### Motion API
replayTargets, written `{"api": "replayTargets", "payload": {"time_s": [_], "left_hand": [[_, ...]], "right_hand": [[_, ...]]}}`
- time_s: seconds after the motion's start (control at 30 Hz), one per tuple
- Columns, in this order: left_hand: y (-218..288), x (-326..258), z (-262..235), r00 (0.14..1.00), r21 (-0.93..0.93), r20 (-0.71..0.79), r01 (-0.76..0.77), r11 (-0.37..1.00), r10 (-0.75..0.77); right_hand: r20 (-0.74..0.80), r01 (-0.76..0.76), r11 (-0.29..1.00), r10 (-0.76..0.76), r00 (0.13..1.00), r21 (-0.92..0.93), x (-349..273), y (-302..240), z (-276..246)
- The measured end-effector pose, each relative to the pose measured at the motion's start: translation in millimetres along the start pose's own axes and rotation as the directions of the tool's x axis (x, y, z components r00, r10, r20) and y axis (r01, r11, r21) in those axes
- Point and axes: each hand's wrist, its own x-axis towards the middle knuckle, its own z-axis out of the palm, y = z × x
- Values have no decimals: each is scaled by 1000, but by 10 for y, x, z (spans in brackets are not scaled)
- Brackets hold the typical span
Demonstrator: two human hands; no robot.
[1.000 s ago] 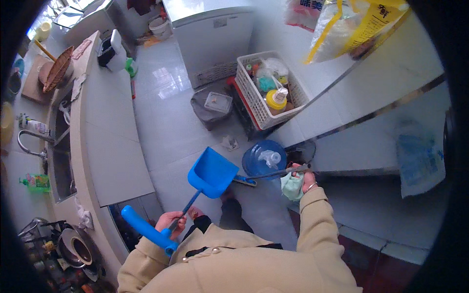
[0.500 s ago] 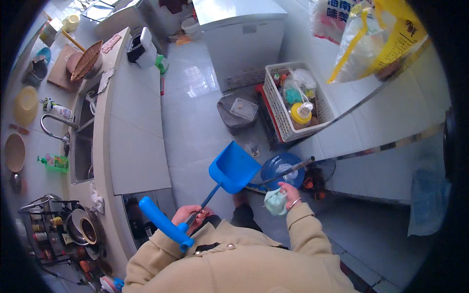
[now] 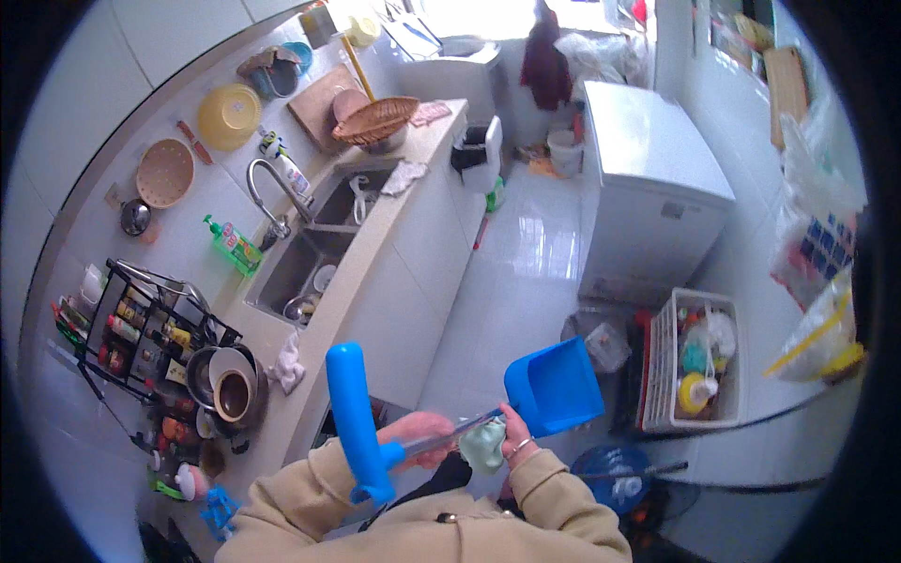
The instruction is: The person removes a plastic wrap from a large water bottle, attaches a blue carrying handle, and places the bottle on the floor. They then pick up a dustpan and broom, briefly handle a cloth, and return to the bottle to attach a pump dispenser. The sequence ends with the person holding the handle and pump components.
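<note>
Blue dustpan held up between two hands, cloth at its shaft

The blue dustpan (image 3: 556, 387) hangs above the floor in front of the person, its pan away to the right and its thick blue handle (image 3: 350, 399) standing up at the left. I'd judge the work to be under way: the dustpan is up and the green cloth (image 3: 483, 446) is at its shaft (image 3: 469, 425). How much is finished and how much is left, I cannot tell.

The left hand (image 3: 422, 439) has its grip clamped around the shaft, near the handle. The right hand (image 3: 515, 433) has its grip closed on the cloth, just beside the pan; whether those fingers also press the shaft is unclear to me.

Beyond the right forearm, a blue water jug (image 3: 605, 464) stands on the floor. Farther out are a white basket (image 3: 663, 371) and a white chest freezer (image 3: 648, 216). On the left runs the desk (image 3: 371, 253), with its steel sink (image 3: 328, 228).
</note>
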Motion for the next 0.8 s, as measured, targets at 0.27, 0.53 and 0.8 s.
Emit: {"api": "replayTargets", "payload": {"time_s": [0.27, 0.53, 0.8], "left_hand": [[1181, -345, -862, 899, -193, 3, -429, 883, 438], [2069, 137, -2103, 612, 365, 308, -783, 503, 728], [2400, 375, -2679, 401, 468, 119, -829, 304, 908]], "right_hand": [[315, 61, 998, -60, 947, 7, 494, -430, 1782], [236, 292, 935, -243, 941, -202, 742, 236, 3837], [348, 332, 762, -150, 925, -555, 686, 522, 4675]]}}
